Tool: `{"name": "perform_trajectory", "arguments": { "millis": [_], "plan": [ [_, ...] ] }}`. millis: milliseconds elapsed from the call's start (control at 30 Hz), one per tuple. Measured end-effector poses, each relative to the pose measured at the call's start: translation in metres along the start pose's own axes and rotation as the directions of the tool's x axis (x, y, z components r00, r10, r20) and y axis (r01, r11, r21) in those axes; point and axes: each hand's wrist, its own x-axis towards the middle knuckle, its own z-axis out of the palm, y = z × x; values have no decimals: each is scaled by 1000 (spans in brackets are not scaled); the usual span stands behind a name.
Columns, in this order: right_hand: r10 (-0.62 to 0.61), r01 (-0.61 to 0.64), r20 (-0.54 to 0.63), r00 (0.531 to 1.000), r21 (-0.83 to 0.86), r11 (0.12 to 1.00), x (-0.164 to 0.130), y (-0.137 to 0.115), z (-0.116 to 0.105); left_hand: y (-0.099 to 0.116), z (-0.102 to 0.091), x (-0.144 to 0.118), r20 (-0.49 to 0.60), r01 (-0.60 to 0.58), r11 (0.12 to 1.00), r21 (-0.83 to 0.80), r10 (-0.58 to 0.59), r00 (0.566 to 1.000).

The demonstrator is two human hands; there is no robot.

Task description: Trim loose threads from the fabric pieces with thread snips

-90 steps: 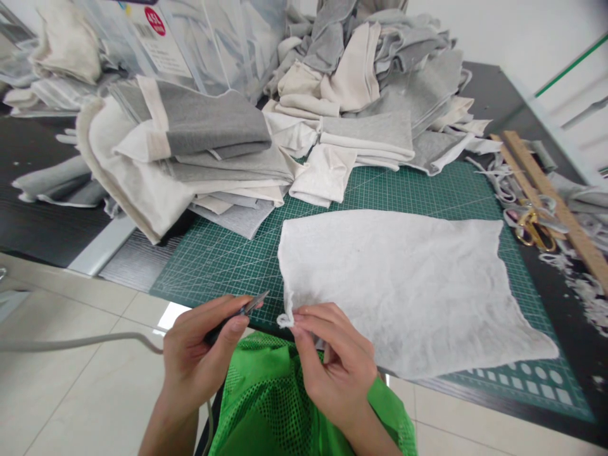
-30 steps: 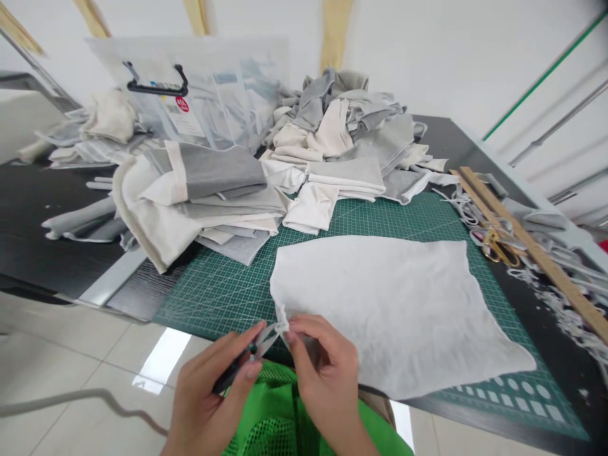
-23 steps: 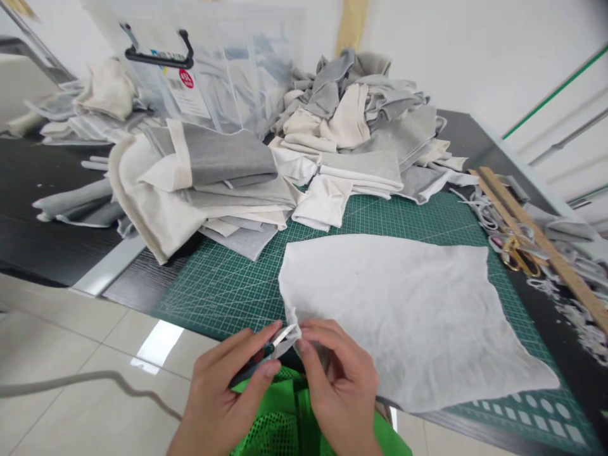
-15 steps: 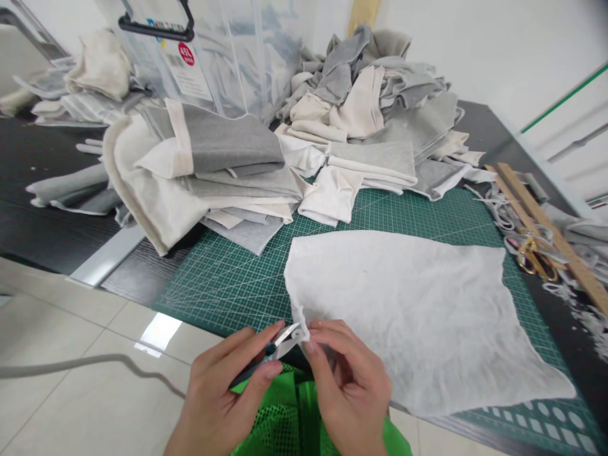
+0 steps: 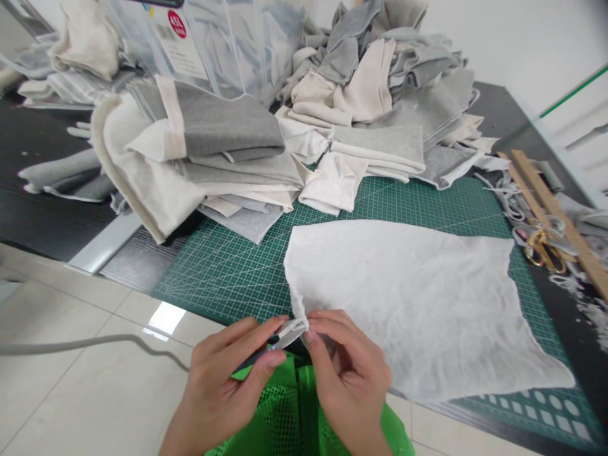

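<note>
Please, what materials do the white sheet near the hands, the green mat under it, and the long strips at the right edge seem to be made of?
White sheet: likely soft knit or fleece fabric; matte, creased, with a rough edge. Green mat: probably vinyl or rubber cutting mat; smooth, printed with a pale grid. Long strips: apparently wood; tan, straight and matte.

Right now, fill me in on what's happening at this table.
A person sits at a green cutting mat. Their left hand holds small snips against the near corner of a white cloth, which the right hand pinches. Folded grey and cream fabric is piled behind; gold-handled scissors lie to the right.
</note>
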Motion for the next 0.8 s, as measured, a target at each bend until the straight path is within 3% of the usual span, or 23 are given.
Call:
{"name": "perform_trajectory", "arguments": {
  "millis": [233, 533, 800],
  "plan": [
    [22, -22, -5, 1000, 8, 1000, -2, 1, -1, 3, 0, 0, 38, 51, 998, -39, -49, 998],
    [35, -35, -7, 999, -2, 999, -2, 1, 0, 4, 0, 5, 93, 138, 968, -209, -121, 988],
    [58, -58, -35, 998, 3, 998, -1, 1, 2, 5, 2, 2, 78, 189, 950, -247, -175, 981]
  ]
}}
